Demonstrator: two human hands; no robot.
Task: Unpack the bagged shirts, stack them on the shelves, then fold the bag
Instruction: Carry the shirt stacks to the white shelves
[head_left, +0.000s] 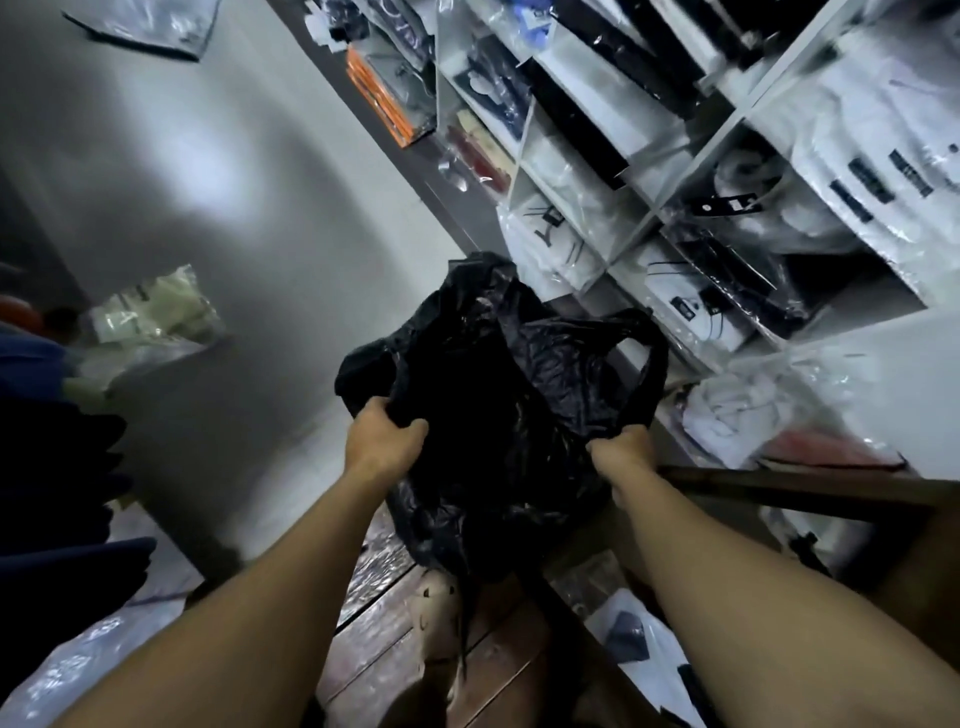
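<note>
While both hands grip it, the black plastic bag (498, 395) hangs in the air in front of the person, between the two forearms and just off the front of the white shelves (691, 171) that run up the right of the view. The left hand (384, 431) is closed in a fist on a bunched fold at the bag's left edge, and the right hand (621, 447) is closed on the film below the loop handle at the bag's right edge, so the span between the hands runs left to right across the bag's mouth end. From that line the bag goes two ways: a crumpled upper part with the handle loop stands up and away from the person toward the shelves, and the longer lower part droops straight down between the arms toward the wooden floor (395, 623). The long axis is therefore roughly vertical, crossing the line of the hands. The bag looks limp and flat, so it is probably emptied, though its dark inside cannot be read. Clear-wrapped shirts (561, 244) already fill the shelf compartments. Judging by this, folding is the step in hand, and neither hand is nearer: both hold the bag level, so the fold would turn on bringing one edge across to the other.
</note>
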